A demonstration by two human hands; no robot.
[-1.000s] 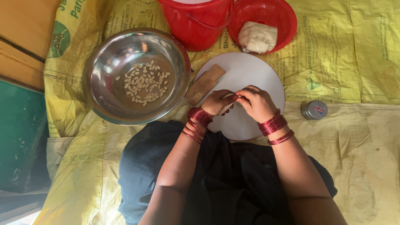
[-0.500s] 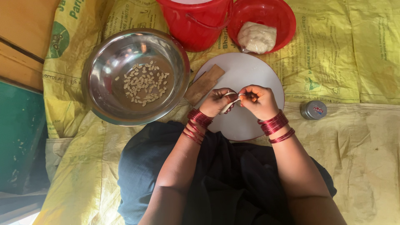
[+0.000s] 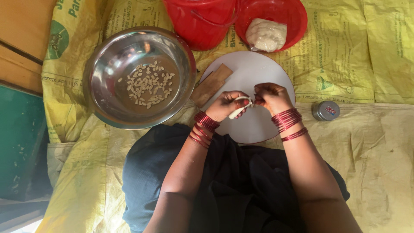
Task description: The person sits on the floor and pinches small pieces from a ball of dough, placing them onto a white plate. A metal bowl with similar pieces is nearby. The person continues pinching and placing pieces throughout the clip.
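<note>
Head view: both hands over the white board's near edge, left hand (image 3: 224,105) and right hand (image 3: 271,97) each pinching an end of a thin dough strip (image 3: 239,108). Pull too hard and I'd guess it snaps or drops onto the lap.

The white board (image 3: 258,69) lies mid-floor, bare on its far and right parts; both hands (image 3: 226,105) (image 3: 272,97) meet over its near half. A wooden slat (image 3: 211,85) rests on its left edge, with the steel bowl (image 3: 108,86) just beyond. At the far edge the red bucket (image 3: 200,21) and red basin (image 3: 293,13) crowd the board. To the right, only a small tin (image 3: 325,110) stands on open sacking (image 3: 371,51).
</note>
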